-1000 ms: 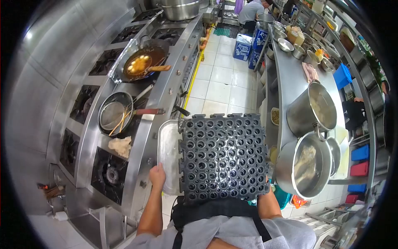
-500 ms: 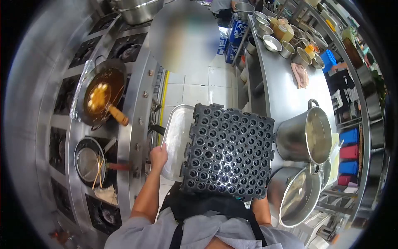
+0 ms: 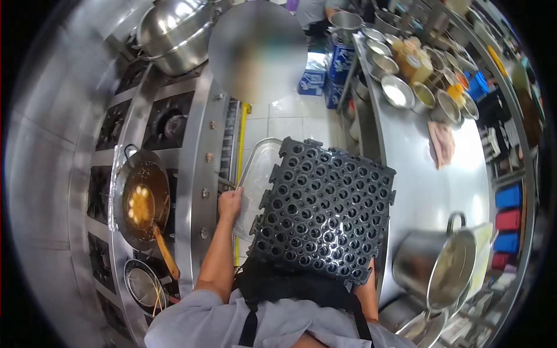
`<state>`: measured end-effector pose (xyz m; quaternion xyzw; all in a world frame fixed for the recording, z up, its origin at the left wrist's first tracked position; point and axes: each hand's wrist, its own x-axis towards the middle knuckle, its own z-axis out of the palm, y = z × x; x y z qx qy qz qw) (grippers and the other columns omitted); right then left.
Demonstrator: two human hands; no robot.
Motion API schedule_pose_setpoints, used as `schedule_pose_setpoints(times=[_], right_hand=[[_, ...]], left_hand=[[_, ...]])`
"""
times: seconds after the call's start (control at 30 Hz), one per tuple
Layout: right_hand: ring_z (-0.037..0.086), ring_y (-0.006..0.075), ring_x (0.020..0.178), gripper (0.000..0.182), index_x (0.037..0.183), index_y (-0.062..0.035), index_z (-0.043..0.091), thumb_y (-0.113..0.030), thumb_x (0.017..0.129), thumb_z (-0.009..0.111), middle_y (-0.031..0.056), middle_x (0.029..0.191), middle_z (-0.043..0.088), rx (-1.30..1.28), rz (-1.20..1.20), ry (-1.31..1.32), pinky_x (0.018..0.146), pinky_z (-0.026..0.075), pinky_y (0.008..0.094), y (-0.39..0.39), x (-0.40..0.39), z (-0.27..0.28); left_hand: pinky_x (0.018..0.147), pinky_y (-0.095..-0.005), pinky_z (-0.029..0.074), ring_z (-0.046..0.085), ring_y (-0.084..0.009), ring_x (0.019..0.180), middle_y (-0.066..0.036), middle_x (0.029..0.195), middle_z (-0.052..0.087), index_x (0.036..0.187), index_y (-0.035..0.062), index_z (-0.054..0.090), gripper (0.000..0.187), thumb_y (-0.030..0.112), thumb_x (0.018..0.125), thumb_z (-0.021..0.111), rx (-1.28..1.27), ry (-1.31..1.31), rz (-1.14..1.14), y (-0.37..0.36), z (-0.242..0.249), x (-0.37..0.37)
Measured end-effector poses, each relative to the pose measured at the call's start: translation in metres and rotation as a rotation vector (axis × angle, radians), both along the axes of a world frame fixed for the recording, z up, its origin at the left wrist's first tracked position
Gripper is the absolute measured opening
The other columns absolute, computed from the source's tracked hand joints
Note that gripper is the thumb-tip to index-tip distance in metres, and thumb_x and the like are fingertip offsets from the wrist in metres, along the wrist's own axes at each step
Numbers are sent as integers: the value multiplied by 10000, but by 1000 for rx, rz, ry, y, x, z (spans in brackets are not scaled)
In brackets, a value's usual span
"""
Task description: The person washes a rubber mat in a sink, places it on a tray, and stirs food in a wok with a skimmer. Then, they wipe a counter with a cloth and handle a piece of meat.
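My left hand (image 3: 230, 203) is closed on the left rim of a metal tray (image 3: 259, 174). On the tray lies a black rubber mat (image 3: 325, 209) with round holes and interlocking edges, jutting past the tray's right side. My right forearm (image 3: 366, 297) reaches up to the mat's lower right corner. My right hand is mostly hidden behind the mat, so its fingers do not show. Tray and mat are held in front of my apron (image 3: 290, 290).
Left, a stove carries a wok (image 3: 142, 200) of oil with pale pieces in a strainer, and a smaller pan (image 3: 145, 284). Right, a steel counter (image 3: 415, 174) bears a stockpot (image 3: 432, 269), a pink cloth (image 3: 441, 144) and several bowls. Blue boxes (image 3: 313, 78) stand ahead on the tiles.
I have moved forward along the aisle with the tray and mat. The wok, stockpots and pink cloth now sit lower in view. My left hand keeps its hold on the tray.
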<state>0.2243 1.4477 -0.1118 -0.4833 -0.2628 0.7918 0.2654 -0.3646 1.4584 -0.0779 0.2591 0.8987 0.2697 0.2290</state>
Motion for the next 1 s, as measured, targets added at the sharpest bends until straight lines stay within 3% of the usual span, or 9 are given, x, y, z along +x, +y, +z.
schedule_pose_setpoints(times=[0.17,0.23,0.4,0.67,0.87,1.0], right_hand=[[659,220,894,508,1102,85,650,-389,1011,492,143,1020,704,77,165,-16,808,535,357,112,-59,19],[659,219,895,510,1102,85,650,-392,1012,492,143,1020,704,111,229,-26,808,535,357,111,-12,1],[658,219,896,517,1102,85,650,-400,1013,492,143,1021,704,189,415,-62,809,534,357,263,-147,29],[658,218,898,528,1102,85,651,-411,1015,492,142,1022,704,198,607,-38,810,534,356,411,-188,15],[657,217,899,536,1102,85,651,-420,1017,492,142,1022,705,174,773,-2,811,533,355,527,-237,-4],[657,217,900,542,1101,85,651,-426,1018,492,142,1023,705,211,878,7,811,533,355,602,-325,11]], left_hand=[[763,-516,503,670,-462,872,-277,900,687,868,0,725,536,522,899,608,53,17,36,69,20,-62],[774,-521,508,672,-460,883,-276,907,689,871,0,726,537,523,898,608,74,-2,84,98,23,-84],[806,-529,520,675,-454,912,-277,918,694,877,4,729,529,517,901,601,44,9,89,157,42,-152],[756,-532,520,673,-464,867,-272,852,685,826,5,719,513,491,917,584,140,43,115,241,64,-221],[735,-533,514,669,-454,817,-272,819,676,774,7,713,515,481,925,579,118,48,250,271,94,-279],[731,-523,515,678,-432,806,-260,825,682,760,7,718,523,485,929,589,93,102,340,260,124,-320]])
